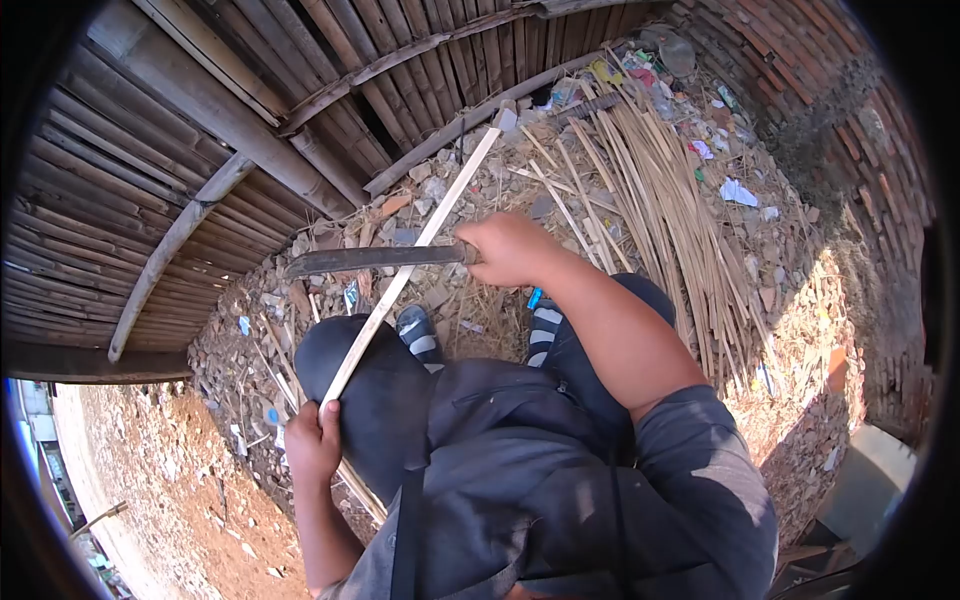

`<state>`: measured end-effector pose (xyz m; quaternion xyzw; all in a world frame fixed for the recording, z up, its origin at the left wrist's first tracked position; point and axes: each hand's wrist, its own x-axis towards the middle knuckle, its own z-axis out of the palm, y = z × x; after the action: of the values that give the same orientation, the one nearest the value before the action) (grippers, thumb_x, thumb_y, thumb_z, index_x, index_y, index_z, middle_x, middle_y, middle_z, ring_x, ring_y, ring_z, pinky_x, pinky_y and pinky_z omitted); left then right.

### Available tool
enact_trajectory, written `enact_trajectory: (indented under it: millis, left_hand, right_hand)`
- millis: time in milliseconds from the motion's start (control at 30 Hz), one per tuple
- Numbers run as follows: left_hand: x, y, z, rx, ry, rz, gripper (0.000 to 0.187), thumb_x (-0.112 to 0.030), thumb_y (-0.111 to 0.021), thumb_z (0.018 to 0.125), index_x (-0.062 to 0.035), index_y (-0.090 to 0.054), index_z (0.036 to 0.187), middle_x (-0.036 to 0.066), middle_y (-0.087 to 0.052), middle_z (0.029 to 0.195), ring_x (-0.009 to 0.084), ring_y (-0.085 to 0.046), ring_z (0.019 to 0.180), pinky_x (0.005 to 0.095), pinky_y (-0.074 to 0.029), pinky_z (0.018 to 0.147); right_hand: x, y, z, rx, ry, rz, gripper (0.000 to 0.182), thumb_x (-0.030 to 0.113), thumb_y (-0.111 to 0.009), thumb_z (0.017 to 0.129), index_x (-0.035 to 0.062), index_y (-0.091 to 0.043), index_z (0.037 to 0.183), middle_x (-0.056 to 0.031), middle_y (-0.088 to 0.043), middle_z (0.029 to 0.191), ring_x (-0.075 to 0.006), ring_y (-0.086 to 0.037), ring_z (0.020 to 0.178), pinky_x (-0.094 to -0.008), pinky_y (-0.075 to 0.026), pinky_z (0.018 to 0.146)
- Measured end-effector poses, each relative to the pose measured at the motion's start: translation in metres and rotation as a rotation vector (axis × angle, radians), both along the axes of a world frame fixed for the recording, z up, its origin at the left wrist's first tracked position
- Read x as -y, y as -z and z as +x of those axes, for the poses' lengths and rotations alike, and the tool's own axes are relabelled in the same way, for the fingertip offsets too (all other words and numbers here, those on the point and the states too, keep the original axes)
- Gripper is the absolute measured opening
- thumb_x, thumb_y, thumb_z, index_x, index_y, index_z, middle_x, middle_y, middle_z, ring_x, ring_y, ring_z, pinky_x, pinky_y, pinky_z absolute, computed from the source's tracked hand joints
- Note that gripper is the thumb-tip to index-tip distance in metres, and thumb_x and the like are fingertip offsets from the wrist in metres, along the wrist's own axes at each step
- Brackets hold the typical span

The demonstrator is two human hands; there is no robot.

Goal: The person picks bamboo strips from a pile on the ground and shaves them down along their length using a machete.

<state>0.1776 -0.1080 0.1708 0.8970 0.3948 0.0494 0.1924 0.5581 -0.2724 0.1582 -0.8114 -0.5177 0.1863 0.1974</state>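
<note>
My right hand (512,250) is closed firmly round the handle of a long knife (370,259), whose blade reaches out to the left of that hand and crosses a pale wooden strip (372,325). My left hand (313,440), lower and nearer my body, grips the strip close to its near end, thumb against fingers. From there the strip slants up over my left knee (325,352), passes under the blade and ends just beyond my right hand, its far tip free. I take this as the blade being worked along the strip's face; whether the edge bites or merely rests there, I can't tell. As I judge it, the next move calls for a steady left grip, so the strip doesn't roll or spring, and a shallow, even blade angle, with any stroke toward me stopping well short of my left fingers and knee. To the right of my right hand, past the forearm, a heap of similar strips (665,200) lies on the rubble (790,240).
</note>
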Motion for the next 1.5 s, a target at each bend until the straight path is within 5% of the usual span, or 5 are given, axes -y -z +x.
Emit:
enact_trajectory:
  millis: [200, 500, 933, 1033, 1500]
  left_hand:
    - [0.006, -0.006, 0.003, -0.025, -0.035, 0.027, 0.051, -0.040, -0.064, 0.100, -0.0005, -0.049, 0.070, 0.023, -0.054, 0.058, 0.0445, -0.056, 0.056, 0.0509, -0.041, 0.054]
    - [0.004, -0.004, 0.004, 0.001, 0.006, 0.029, 0.052, -0.040, -0.062, 0.100, -0.0003, -0.049, 0.070, 0.024, -0.053, 0.058, 0.0464, -0.055, 0.057, 0.0518, -0.041, 0.055]
    - [0.005, -0.007, 0.003, -0.017, -0.005, 0.042, 0.052, -0.041, -0.063, 0.100, 0.0002, -0.051, 0.071, 0.024, -0.055, 0.059, 0.0462, -0.057, 0.057, 0.0507, -0.043, 0.055]
    - [0.002, -0.004, 0.002, -0.014, 0.000, 0.029, 0.051, -0.041, -0.063, 0.100, 0.0001, -0.051, 0.071, 0.024, -0.055, 0.059, 0.0462, -0.057, 0.057, 0.0509, -0.042, 0.054]
    - [0.005, -0.002, 0.003, 0.005, -0.018, 0.039, 0.053, -0.042, -0.063, 0.100, -0.0011, -0.049, 0.069, 0.021, -0.053, 0.057, 0.0437, -0.055, 0.054, 0.0499, -0.042, 0.053]
  right_hand:
    - [-0.004, 0.020, 0.032, -0.165, 0.192, 0.004, 0.041, 0.028, -0.074, 0.082, 0.0053, -0.069, 0.116, -0.0225, -0.071, 0.106, -0.0405, -0.067, 0.104, -0.0488, -0.053, 0.091]
    - [0.001, 0.009, -0.004, -0.008, 0.010, 0.023, 0.042, 0.027, -0.075, 0.080, 0.0055, -0.068, 0.116, -0.0236, -0.070, 0.088, -0.0423, -0.069, 0.089, -0.0512, -0.054, 0.081]
    - [0.004, 0.024, 0.030, -0.061, 0.220, 0.100, 0.038, 0.025, -0.073, 0.080, 0.0062, -0.069, 0.112, -0.0223, -0.071, 0.104, -0.0404, -0.068, 0.100, -0.0492, -0.055, 0.087]
    - [0.003, 0.028, 0.018, -0.055, 0.184, 0.188, 0.040, 0.028, -0.074, 0.080, 0.0044, -0.068, 0.113, -0.0246, -0.070, 0.088, -0.0430, -0.069, 0.086, -0.0493, -0.055, 0.080]
    - [-0.004, 0.033, 0.026, -0.044, 0.084, 0.125, 0.034, 0.029, -0.077, 0.079, 0.0071, -0.070, 0.104, -0.0222, -0.070, 0.089, -0.0429, -0.068, 0.088, -0.0507, -0.054, 0.078]
